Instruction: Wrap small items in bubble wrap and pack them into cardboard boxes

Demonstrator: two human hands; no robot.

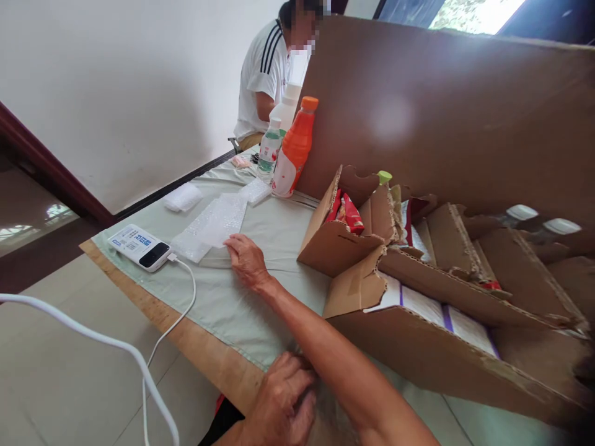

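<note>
A clear sheet of bubble wrap [211, 226] lies on the pale green tablecloth. My right hand [248, 261] reaches across the table, thumb and fingers pinched together on the sheet's near right corner. Below my right forearm, at the table's front edge, my left hand [284, 396] is curled closed; whatever its fingers hold, if anything, is hidden. Beyond the sheet are a folded piece of bubble wrap [183, 197] and a small bubble-wrapped packet [256, 191]. Left of the sheet sits a white power bank [140, 248] with a dark display and a plugged-in cable [189, 297].
Cardboard boxes [356, 272] on the right hold red snack packets [351, 214] and white cartons [421, 302]. An orange bottle [295, 148] and a clear bottle [268, 148] stand behind. A large cardboard panel [432, 111] rises at the back; a person [264, 74] sits beyond.
</note>
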